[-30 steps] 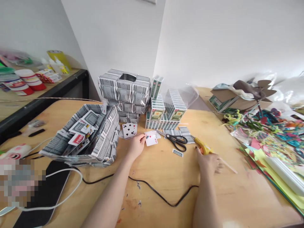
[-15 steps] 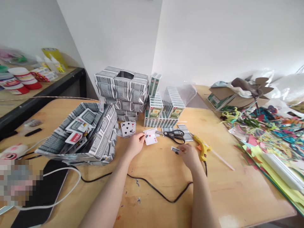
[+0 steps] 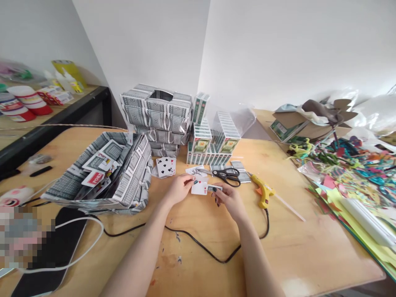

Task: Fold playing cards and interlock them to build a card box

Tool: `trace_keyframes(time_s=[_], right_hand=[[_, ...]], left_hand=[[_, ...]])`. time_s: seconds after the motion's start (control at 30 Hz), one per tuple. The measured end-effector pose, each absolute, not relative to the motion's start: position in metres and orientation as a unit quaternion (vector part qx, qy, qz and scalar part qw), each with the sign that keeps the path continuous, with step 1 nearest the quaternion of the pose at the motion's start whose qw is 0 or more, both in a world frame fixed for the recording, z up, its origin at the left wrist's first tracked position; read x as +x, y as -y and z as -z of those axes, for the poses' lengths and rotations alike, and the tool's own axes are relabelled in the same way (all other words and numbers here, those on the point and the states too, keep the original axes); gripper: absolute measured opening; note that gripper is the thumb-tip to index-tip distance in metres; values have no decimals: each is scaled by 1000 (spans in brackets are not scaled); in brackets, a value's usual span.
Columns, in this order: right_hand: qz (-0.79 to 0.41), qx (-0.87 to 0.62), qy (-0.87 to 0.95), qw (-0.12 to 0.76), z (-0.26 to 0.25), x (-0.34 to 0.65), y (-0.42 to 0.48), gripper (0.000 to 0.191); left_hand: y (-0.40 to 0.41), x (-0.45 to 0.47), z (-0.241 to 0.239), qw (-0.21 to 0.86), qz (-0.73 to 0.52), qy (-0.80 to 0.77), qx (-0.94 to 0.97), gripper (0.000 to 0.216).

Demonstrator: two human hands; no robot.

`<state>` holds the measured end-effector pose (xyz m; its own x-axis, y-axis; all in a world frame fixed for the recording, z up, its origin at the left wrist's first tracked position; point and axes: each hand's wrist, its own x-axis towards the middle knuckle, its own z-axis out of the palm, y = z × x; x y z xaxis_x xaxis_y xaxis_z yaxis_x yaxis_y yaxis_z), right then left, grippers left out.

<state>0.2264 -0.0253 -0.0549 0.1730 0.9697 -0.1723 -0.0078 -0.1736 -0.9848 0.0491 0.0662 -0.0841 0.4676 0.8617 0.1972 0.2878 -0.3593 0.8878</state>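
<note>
My left hand pinches a face-up playing card with red marks, just above the wooden table. My right hand pinches a small patterned strip of card against that card's right edge. Black scissors lie just behind the hands. A yellow glue gun rests to the right, its black cord looping across the table toward me. A spade card lies flat to the left of the hands.
An open tray built from card backs holds loose cards at left. A block of folded cards and stacked card packs stand at the back. Coloured paper scraps and a cardboard box crowd the right. A dark pad lies front left.
My right hand left the glue gun, picked up the small strip from the table and brought it left to the card. The left hand drew the card slightly nearer.
</note>
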Motion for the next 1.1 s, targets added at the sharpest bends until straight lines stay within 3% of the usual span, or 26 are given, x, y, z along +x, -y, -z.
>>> trace_keyframes(time_s=[0.27,0.4,0.63,1.1], right_hand=[[-535,-543,389,517,64,228,21,31],[-525,-549,397,515,62,231,22,23],[-530,-494,355,590,60,231,23,20],[-513,-541,421,517,63,231,21,23]], left_hand=[[-65,51,84,414,-338,-375,758,17],[-66,51,84,413,-354,-385,745,17],[-67,50,83,417,-354,-390,741,16],[-65,52,79,441,-350,-391,729,17]])
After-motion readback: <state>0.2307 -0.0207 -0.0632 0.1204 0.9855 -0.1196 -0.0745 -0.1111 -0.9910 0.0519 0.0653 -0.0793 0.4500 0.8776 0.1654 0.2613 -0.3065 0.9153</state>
